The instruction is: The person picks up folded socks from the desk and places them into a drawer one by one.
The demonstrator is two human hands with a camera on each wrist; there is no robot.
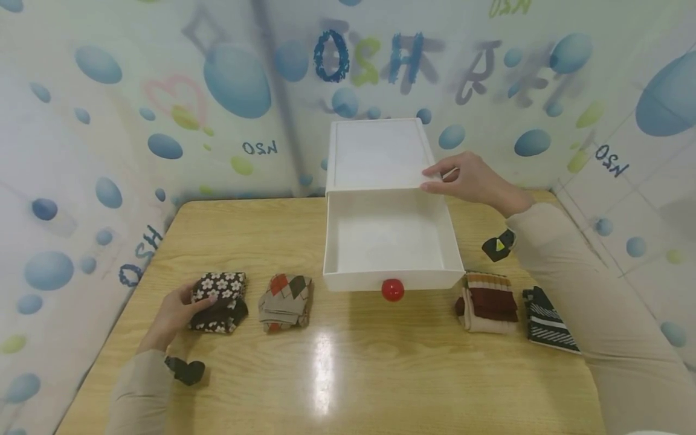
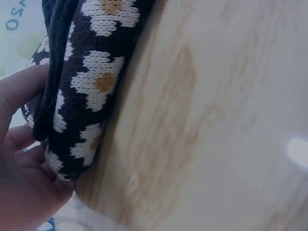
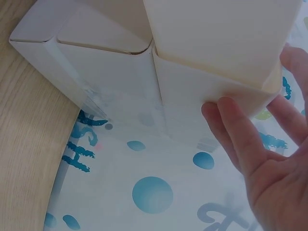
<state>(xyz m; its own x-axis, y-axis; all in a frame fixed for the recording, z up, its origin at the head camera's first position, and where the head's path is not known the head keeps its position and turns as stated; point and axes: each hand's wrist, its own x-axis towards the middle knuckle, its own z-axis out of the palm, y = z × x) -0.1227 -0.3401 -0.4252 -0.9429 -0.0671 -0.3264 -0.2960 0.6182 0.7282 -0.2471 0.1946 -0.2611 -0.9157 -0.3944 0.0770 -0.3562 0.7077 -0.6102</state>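
White box (image 1: 380,154), drawer (image 1: 388,238) open, touched by spread right hand (image 1: 469,176); socks (image 1: 223,289) left of it pinched by left hand (image 1: 175,313).

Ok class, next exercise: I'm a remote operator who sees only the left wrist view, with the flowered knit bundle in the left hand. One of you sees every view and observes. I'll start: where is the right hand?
Observer: The right hand touches the front right corner of a white box.
Operator: Is that box shut?
Observer: No, its drawer stands open.
Operator: Which other folded cloth lies nearest the flowered bundle?
Observer: A diamond-patterned bundle, just to its right in the head view, not touching it.
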